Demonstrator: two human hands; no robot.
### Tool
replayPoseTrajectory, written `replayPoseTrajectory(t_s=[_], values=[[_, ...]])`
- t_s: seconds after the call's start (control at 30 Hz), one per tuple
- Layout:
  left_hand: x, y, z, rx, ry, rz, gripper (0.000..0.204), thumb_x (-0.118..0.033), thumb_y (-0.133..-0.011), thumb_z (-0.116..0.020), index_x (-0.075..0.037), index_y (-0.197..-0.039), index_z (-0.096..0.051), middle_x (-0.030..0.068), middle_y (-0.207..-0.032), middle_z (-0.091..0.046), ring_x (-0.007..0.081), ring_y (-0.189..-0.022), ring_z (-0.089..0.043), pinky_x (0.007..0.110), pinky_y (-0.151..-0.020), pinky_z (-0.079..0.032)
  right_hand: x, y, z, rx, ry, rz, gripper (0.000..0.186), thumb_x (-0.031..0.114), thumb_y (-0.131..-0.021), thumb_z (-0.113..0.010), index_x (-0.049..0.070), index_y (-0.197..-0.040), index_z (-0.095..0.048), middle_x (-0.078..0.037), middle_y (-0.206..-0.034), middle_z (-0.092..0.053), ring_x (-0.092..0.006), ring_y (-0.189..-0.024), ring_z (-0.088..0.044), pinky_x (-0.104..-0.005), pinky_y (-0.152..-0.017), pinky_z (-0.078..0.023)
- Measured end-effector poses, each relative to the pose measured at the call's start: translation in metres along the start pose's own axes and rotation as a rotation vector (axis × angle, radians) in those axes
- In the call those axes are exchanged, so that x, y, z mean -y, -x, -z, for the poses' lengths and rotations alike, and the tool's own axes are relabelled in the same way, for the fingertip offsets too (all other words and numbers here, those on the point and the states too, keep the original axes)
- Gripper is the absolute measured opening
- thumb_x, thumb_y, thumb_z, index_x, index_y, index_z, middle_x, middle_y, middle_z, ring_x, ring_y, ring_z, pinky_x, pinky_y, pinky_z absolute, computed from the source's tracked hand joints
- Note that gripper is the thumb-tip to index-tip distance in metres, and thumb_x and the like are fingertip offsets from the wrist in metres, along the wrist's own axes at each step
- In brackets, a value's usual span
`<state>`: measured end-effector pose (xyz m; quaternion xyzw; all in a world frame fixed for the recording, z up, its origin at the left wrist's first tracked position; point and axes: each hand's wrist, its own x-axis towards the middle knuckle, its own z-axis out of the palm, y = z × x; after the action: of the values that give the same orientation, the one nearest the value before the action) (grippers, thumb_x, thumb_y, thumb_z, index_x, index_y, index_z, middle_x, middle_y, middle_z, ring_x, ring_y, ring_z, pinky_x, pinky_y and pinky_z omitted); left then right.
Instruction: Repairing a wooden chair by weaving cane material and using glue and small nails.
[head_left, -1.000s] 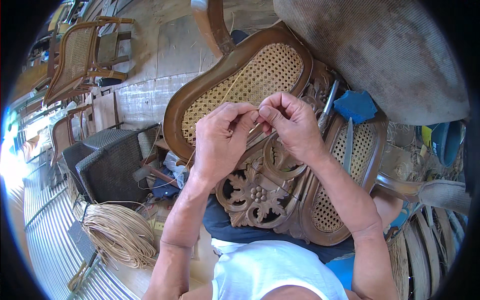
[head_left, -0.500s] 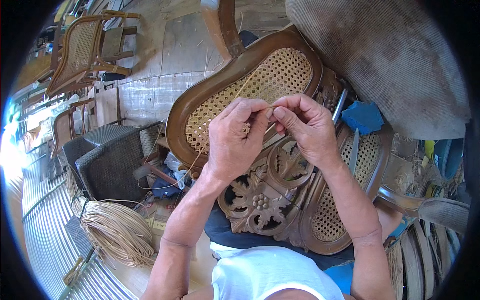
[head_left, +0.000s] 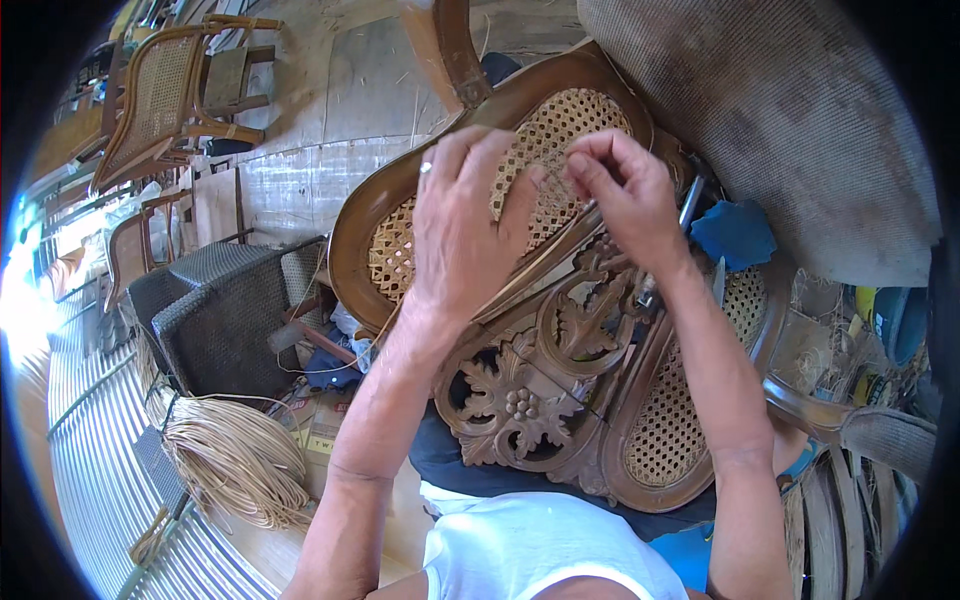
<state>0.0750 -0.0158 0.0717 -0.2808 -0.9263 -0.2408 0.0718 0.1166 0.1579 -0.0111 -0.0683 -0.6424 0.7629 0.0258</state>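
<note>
A carved wooden chair back point(head_left: 345, 235) lies tilted across my lap, with a pierced flower carving point(head_left: 520, 404) in its middle. Its far oval panel point(head_left: 575, 110) is woven cane, and a second cane panel point(head_left: 662, 445) sits nearer on the right. Above the far panel, my left hand point(head_left: 460, 215) is open, fingers stretched and thumb apart. My right hand point(head_left: 628, 195) hovers over that panel's right part with thumb and fingers pinched; whatever they hold is too fine to make out. A thin cane strand point(head_left: 378, 345) runs down beside my left forearm.
Beside the right forearm are a blue crumpled piece point(head_left: 733, 236) and a metal blade point(head_left: 719, 283). A coil of cane point(head_left: 235, 465) lies at left, below a dark woven armchair point(head_left: 225, 335). A cane-backed chair point(head_left: 155, 100) stands far left; a large woven panel point(head_left: 760, 120) fills the upper right.
My hands, pinched together before, have moved apart. The left has opened and turned its fingers upward; the right has lifted slightly away, still pinched.
</note>
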Motion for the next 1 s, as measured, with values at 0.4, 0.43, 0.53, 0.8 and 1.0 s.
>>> replayPoseTrajectory(t_s=[0.4,0.43,0.53,0.8,1.0], values=[[0.033,-0.008,-0.042,0.100,-0.289,0.002,0.021,-0.009,-0.087,-0.064,-0.009,-0.107,-0.071,0.0085,-0.092,-0.059,0.0277,-0.079,-0.066,0.041,-0.073,-0.052,-0.021,-0.092,0.011,0.324,0.518,0.410,0.009,0.011,-0.093,-0.066,0.003,-0.095,-0.062,-0.011,-0.084,-0.065,-0.0261,-0.080,-0.066,-0.0348,-0.075,-0.053],[0.034,-0.009,-0.044,0.107,-0.314,-0.004,0.018,-0.009,-0.086,-0.065,-0.009,-0.103,-0.071,0.0079,-0.091,-0.058,0.0272,-0.078,-0.065,0.041,-0.072,-0.051,-0.022,-0.093,0.012,0.334,0.543,0.424,0.009,0.010,-0.093,-0.066,0.002,-0.094,-0.062,-0.011,-0.085,-0.065,-0.0267,-0.082,-0.066,-0.0351,-0.077,-0.053],[0.034,-0.007,-0.045,0.145,-0.300,0.019,0.016,-0.013,-0.092,-0.064,-0.011,-0.105,-0.073,0.0087,-0.096,-0.063,0.0298,-0.084,-0.066,0.043,-0.073,-0.052,-0.027,-0.098,0.011,0.344,0.566,0.459,0.007,0.008,-0.092,-0.065,0.002,-0.093,-0.061,-0.012,-0.087,-0.064,-0.0273,-0.083,-0.066,-0.0355,-0.078,-0.054],[0.035,-0.002,-0.051,0.122,-0.235,0.000,0.017,-0.007,-0.083,-0.065,-0.009,-0.098,-0.071,0.0088,-0.095,-0.059,0.0282,-0.084,-0.065,0.041,-0.076,-0.051,-0.032,-0.102,0.010,0.412,0.637,0.559,0.008,0.001,-0.089,-0.065,0.004,-0.094,-0.060,-0.012,-0.089,-0.065,-0.0286,-0.085,-0.067,-0.0374,-0.077,-0.055],[0.037,-0.019,-0.044,0.094,-0.184,0.051,0.014,-0.011,-0.093,-0.063,-0.006,-0.101,-0.073,0.0124,-0.094,-0.066,0.0323,-0.083,-0.068,0.041,-0.072,-0.055,-0.034,-0.097,0.009,0.370,0.711,0.622,0.017,-0.007,-0.082,-0.064,0.004,-0.093,-0.057,-0.012,-0.088,-0.063,-0.0327,-0.089,-0.067,-0.0402,-0.076,-0.055]])
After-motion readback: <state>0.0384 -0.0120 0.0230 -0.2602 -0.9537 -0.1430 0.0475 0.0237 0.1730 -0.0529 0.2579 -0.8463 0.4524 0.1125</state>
